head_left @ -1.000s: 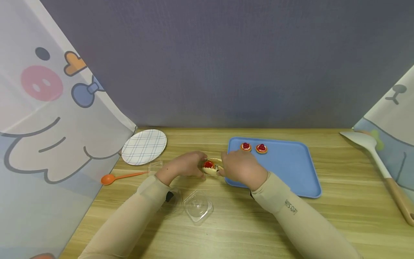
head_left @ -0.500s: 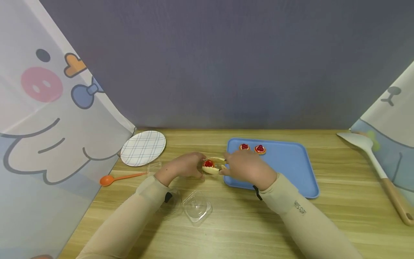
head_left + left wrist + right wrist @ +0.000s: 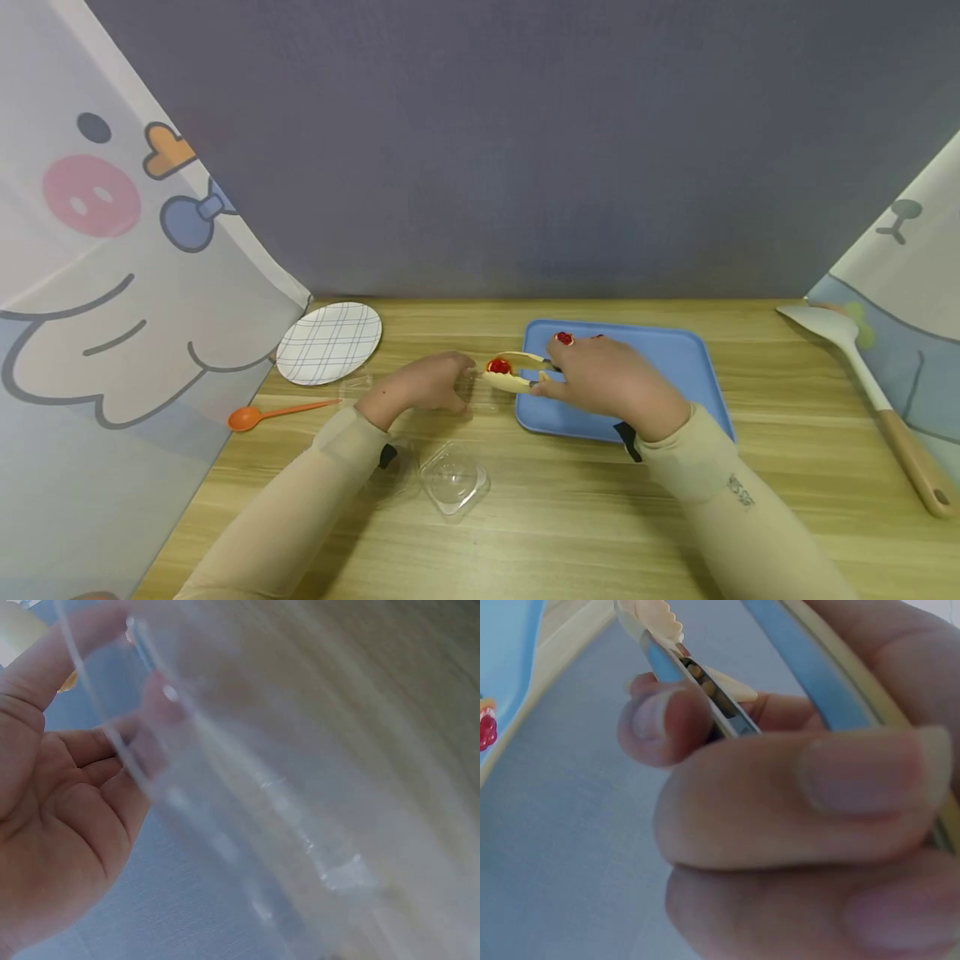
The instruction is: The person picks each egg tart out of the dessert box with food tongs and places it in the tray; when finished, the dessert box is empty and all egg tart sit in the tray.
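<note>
In the head view my right hand grips cream-coloured tongs. A small tart with a glossy red topping sits between the tongs' tips, just right of my left hand. The right wrist view shows fingers curled round the tongs' metal arms, with a scalloped tip beyond. My left hand holds a clear plastic container by its side, fingers and thumb at its wall. That clear wall fills much of the left wrist view.
Under my right hand lies a blue tray with a berry tart and another mostly hidden. A checked plate and orange spoon lie left. Another clear container stands nearer. A long-handled spatula lies right.
My right hand has moved right over the tray, drawing the tongs and the red-topped tart away from my left hand. The left hand has stayed nearly still at the container.
</note>
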